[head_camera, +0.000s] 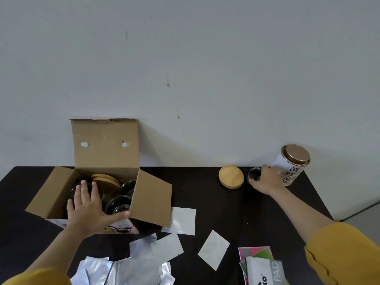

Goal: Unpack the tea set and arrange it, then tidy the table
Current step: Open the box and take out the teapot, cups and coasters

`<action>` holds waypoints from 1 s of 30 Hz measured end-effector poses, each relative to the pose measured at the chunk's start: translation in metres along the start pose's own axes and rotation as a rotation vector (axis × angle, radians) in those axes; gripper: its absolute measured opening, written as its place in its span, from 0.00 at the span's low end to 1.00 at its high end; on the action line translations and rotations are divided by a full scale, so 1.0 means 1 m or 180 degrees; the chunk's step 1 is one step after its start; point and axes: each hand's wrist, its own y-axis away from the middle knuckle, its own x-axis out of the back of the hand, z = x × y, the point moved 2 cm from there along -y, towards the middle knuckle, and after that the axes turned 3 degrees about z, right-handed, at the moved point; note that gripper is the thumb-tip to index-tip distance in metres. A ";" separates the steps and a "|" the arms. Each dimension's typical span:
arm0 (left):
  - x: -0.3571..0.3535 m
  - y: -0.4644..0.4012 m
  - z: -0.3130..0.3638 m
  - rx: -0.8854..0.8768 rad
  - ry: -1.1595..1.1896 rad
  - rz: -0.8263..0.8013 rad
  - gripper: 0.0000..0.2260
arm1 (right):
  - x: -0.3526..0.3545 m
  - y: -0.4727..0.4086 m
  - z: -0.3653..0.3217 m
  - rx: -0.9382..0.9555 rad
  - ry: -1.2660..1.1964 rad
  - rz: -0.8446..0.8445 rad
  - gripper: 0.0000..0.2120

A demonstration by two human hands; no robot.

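Cardboard box (98,161) half-hiding dark cups, left hand (90,204) spread flat, right hand (265,178) seemingly gripping glass cup (254,175).

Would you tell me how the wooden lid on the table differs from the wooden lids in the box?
The lid on the table lies alone on the bare table; the lids in the box are stacked and partly hidden inside the cardboard box. Both are round, light wood.

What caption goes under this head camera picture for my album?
Left hand reaches into the cardboard box; right hand sets a glass cup beside a wooden coaster.
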 end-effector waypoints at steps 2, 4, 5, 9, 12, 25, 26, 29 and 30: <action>0.000 0.001 0.000 0.0010 0.0005 -0.0013 0.71 | 0.002 -0.005 -0.007 0.0146 0.0053 -0.0113 0.27; 0.001 0.001 0.000 0.0021 0.0006 -0.0019 0.71 | 0.006 -0.010 -0.013 0.0245 0.0038 -0.0230 0.26; 0.002 0.001 0.000 0.0026 0.0009 -0.0023 0.71 | 0.007 -0.014 -0.014 0.0278 0.0073 -0.0270 0.26; 0.001 0.001 0.000 0.0038 0.0068 -0.0023 0.71 | 0.012 -0.025 -0.013 0.0270 0.0185 -0.0397 0.25; 0.000 0.000 -0.001 0.0033 0.0018 -0.0026 0.71 | 0.012 -0.031 -0.010 0.0251 0.0196 -0.0456 0.24; 0.006 0.004 0.001 0.0003 0.0149 -0.0131 0.72 | 0.024 0.018 -0.069 0.0613 -0.0519 -0.0491 0.36; 0.008 0.004 0.001 0.0005 0.0165 -0.0161 0.72 | 0.025 0.034 -0.088 0.0723 -0.0636 -0.0491 0.34; 0.012 0.004 0.000 -0.0022 0.0226 -0.0285 0.72 | 0.026 0.089 -0.153 0.1063 -0.1148 -0.0561 0.28; 0.013 0.004 0.000 -0.0042 0.0260 -0.0344 0.72 | 0.025 0.107 -0.176 0.1139 -0.1352 -0.0631 0.26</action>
